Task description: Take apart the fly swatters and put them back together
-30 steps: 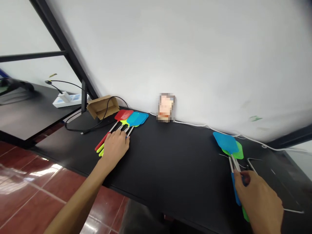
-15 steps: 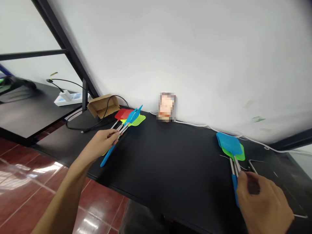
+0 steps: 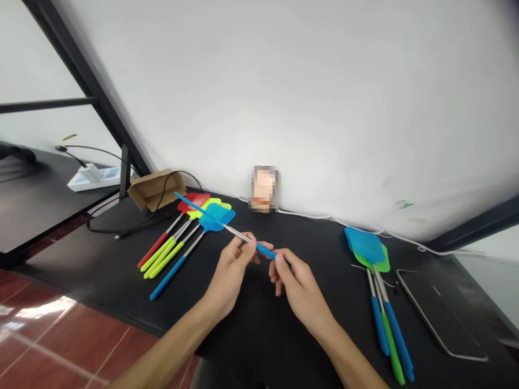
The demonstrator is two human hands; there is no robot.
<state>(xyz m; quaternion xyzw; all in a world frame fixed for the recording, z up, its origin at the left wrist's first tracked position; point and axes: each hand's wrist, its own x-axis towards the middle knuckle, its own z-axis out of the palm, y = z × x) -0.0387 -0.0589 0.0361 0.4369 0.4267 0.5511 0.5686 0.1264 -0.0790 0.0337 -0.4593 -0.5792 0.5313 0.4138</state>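
Note:
Over the middle of the black table, a blue fly swatter (image 3: 265, 250) is held between both hands, its flat head seen edge-on toward the upper left. My left hand (image 3: 235, 259) pinches its metal shaft near the handle. The fingers of my right hand (image 3: 294, 275) close on the end of the blue handle. To the left lie a red fly swatter (image 3: 164, 236), yellow fly swatters (image 3: 168, 254) and another blue fly swatter (image 3: 218, 218), side by side. On the right, blue fly swatters (image 3: 367, 246) and a green fly swatter (image 3: 392, 351) lie stacked.
An open cardboard box (image 3: 156, 189) with a black cable stands at the back left. A blurred-out upright item (image 3: 264, 189) leans on the wall. A white cable (image 3: 308, 216) runs along the wall. A dark, light-rimmed panel (image 3: 441, 313) lies far right; a power strip (image 3: 101, 178) far left.
My left hand has come away from the left row to the middle, now with a blue swatter. My right hand has left the right stack and joined it on the handle.

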